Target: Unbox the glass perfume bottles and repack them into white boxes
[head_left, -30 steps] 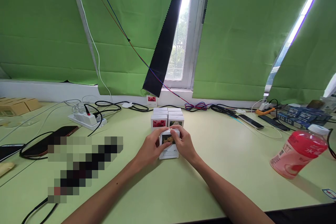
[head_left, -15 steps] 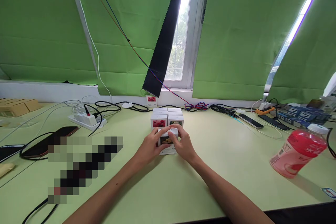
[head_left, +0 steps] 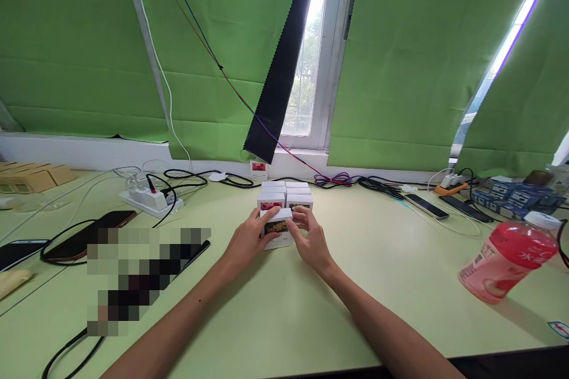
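The box (head_left: 277,227) is at the middle of the desk (head_left: 377,260), just on the near side of the white boxes (head_left: 299,198), and it is hard to tell whether its bottom rests on the desk. Its printed face points near, toward the person, with the yellow-flower picture above and a pale text strip below; the plain white top faces up and slightly near. Its long axis cannot be read with certainty, as fingers cover the left edge and the depth is hidden. The left hand (head_left: 247,237) pinches the box, thumb low on the printed face and fingers over the top left. The right hand (head_left: 312,241) is loosely curved, thumb tip at the right edge and fingers parted beyond it; whether it presses cannot be told. The white boxes form two columns running near to far, tops closed and contents hidden; the left front shows red flowers. Another red-flower carton (head_left: 258,173) stands farther off by the wall. Well to the right is a capped bottle (head_left: 509,257), pink below a red band. Brown cartons (head_left: 33,177) lie far left, blue packs (head_left: 524,196) far right, their contents hidden too.
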### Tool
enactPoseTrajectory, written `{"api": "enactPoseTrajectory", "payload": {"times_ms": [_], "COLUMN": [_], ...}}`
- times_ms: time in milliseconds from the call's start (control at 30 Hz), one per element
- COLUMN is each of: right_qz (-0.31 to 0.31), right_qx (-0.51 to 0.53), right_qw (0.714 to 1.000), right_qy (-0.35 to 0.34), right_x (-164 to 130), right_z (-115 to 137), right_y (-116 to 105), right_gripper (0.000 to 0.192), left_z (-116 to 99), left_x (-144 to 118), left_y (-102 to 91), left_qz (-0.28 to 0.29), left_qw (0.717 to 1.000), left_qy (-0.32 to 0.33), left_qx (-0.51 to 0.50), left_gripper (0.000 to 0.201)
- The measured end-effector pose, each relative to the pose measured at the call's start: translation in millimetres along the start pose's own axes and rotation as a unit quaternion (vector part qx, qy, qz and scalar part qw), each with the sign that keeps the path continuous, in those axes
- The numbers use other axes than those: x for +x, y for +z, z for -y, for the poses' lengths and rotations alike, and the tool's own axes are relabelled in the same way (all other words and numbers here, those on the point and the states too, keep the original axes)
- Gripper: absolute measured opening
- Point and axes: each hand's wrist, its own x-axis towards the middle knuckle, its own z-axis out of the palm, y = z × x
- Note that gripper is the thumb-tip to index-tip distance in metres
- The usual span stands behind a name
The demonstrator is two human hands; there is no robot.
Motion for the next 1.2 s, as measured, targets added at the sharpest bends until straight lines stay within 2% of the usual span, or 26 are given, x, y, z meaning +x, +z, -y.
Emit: {"api": "enactPoseTrajectory", "payload": {"times_ms": [300,500,667,933,1100,1200], "right_qz": [-0.044,-0.053,-0.052,-0.046,-0.046,-0.043], "right_qx": [-0.007,-0.012,-0.014,-0.019,-0.015,-0.016], "right_qw": [0.999,0.998,0.998,0.998,0.998,0.998], "right_qy": [0.020,0.033,0.033,0.042,0.041,0.041], "right_x": [2.1,1.9,2.3,1.7,1.6,1.7], "right_z": [1.4,0.1,-0.5,0.0,-0.3,-0.4], "right_y": [-0.1,-0.1,-0.3,-0.7,-0.4,0.0], "right_gripper": [0.033,0.033,0.031,0.032,0.031,0.031], "left_z": [12.8,10.7,15.7,30.7,30.9,29.0], "left_x": [5.5,6.4,6.2,5.1,4.5,3.8], "left_y": [-4.4,-5.5,-0.1,12.0,13.4,15.0], "left_qz": [-0.029,-0.014,-0.020,-0.067,-0.074,-0.059], "left_qw": [0.989,0.980,0.985,0.994,0.994,0.996], "left_qy": [-0.046,-0.061,-0.052,0.009,0.005,0.000], "left_qx": [0.141,0.187,0.163,0.089,0.077,0.069], "left_gripper": [0.049,0.051,0.056,0.067,0.068,0.069]}}
